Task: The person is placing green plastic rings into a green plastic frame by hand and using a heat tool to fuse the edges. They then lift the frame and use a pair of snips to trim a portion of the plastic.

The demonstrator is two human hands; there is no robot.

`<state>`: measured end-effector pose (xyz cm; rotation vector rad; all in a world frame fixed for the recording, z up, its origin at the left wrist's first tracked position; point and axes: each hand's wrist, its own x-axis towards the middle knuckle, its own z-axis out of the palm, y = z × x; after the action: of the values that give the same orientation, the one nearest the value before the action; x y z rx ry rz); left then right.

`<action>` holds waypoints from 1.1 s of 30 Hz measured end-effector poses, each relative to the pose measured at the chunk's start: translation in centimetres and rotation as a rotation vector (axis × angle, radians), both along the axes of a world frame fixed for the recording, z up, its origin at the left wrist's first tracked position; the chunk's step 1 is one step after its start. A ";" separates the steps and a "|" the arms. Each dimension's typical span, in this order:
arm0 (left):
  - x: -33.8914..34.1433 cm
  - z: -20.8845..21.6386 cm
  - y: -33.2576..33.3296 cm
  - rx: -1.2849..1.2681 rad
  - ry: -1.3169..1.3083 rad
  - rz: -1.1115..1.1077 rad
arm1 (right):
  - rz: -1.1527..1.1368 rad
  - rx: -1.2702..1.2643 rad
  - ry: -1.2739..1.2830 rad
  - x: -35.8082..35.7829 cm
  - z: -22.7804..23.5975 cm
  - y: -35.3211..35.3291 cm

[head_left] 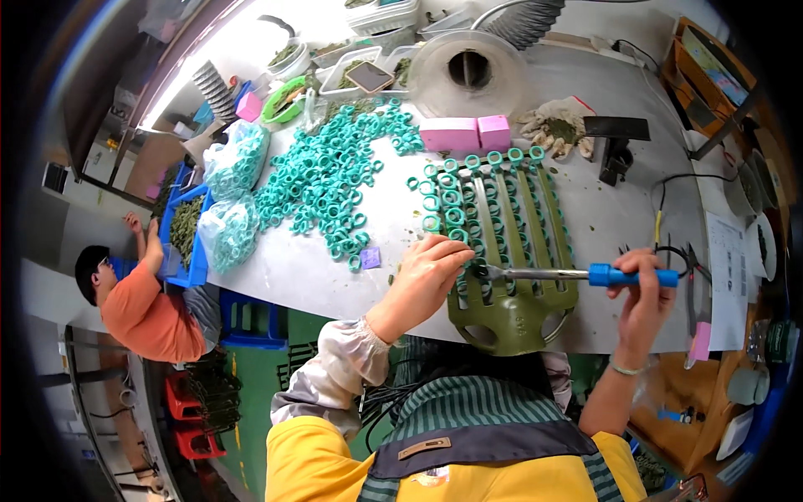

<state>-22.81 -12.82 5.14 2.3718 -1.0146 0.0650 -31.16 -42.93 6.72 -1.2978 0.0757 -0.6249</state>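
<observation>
My right hand (642, 301) is closed round the blue handle of a tool that looks like a soldering iron (548, 274). Its metal shaft points left, and the broad tip reaches the left part of an olive-green slotted rack (514, 314). At that tip, my left hand (425, 280) has its fingers drawn together over the rack's left edge. Whatever they pinch is hidden. Small teal rings (452, 198) stand in rows along the rack's bars. Left of it, a big heap of loose teal rings (322, 171) covers the table.
Clear bags of teal rings (237, 159) lie at the table's left. Behind the rack are pink blocks (447, 134), a glove (559, 125), a black stand (616, 146) and a clear funnel hood (418, 75). Pliers (691, 284) lie at right. A person in orange (155, 314) sits far left.
</observation>
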 end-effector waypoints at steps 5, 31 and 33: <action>2.6 0.8 3.1 -0.324 0.185 0.233 | -0.003 0.029 0.025 -0.3 0.2 -0.7; -2.9 -0.6 -0.2 -0.167 0.048 0.059 | 0.098 0.009 0.010 -0.5 -0.5 0.5; -2.9 -0.4 -0.1 -0.154 0.052 0.059 | 0.105 0.005 0.008 -0.6 -0.5 0.4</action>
<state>-25.75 -12.95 4.75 2.2512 -0.8827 0.1000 -31.73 -42.54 6.25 -1.2909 0.0151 -0.5292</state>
